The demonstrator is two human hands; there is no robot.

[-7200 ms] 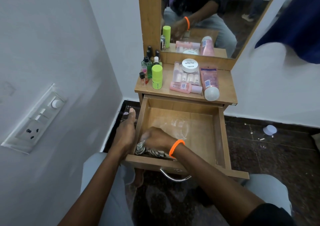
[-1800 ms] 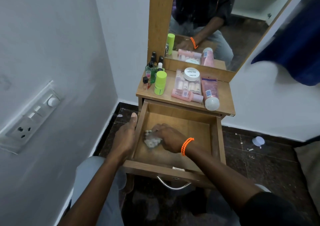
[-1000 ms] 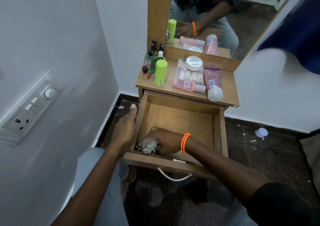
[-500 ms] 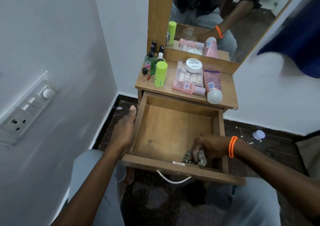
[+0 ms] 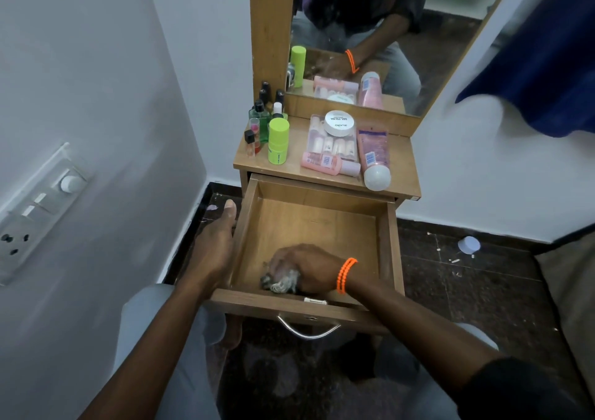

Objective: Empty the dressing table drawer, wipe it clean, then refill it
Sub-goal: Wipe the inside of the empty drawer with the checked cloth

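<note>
Now, your right hand [image 5: 302, 266] bunches a crumpled grey cloth [image 5: 280, 283] inside the open wooden drawer [image 5: 317, 223], your left hand [image 5: 214, 246] gripping its side wall.

drawer [image 5: 391, 246] 1 | cloth [image 5: 281, 283] 1 | hands 2 | green stick [image 5: 278, 141] 1 | round tin [image 5: 339, 123] 1 | pink tubes 2
</note>
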